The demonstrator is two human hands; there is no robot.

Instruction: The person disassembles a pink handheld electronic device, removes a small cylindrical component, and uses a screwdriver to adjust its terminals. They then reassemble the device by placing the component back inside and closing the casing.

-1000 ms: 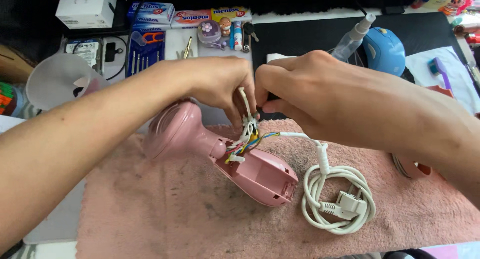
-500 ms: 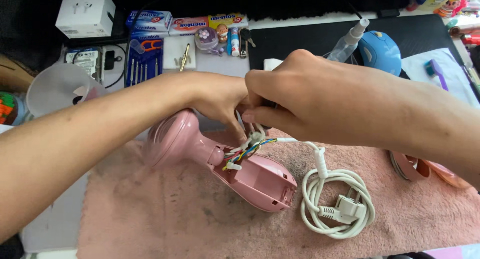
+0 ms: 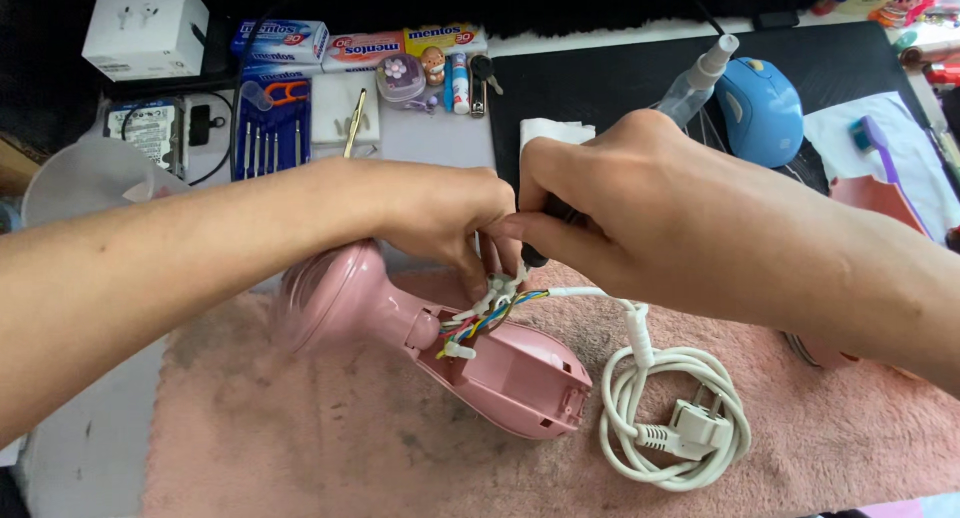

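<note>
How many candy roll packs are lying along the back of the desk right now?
3: a blue pack, a pink pack beside it, and a yellow pack rightmost. More may be hidden out of frame.

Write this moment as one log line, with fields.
left hand: pinching wires | right hand: dark tool at wires | pink hair dryer: opened, on pink towel

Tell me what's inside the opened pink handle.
Coloured wires run from the open pink handle up to both hands' fingertips; the joint being worked is covered by the left hand and right hand.

A cluttered white desk (image 3: 420,148) holds a black mat (image 3: 600,88) under even light.
</note>
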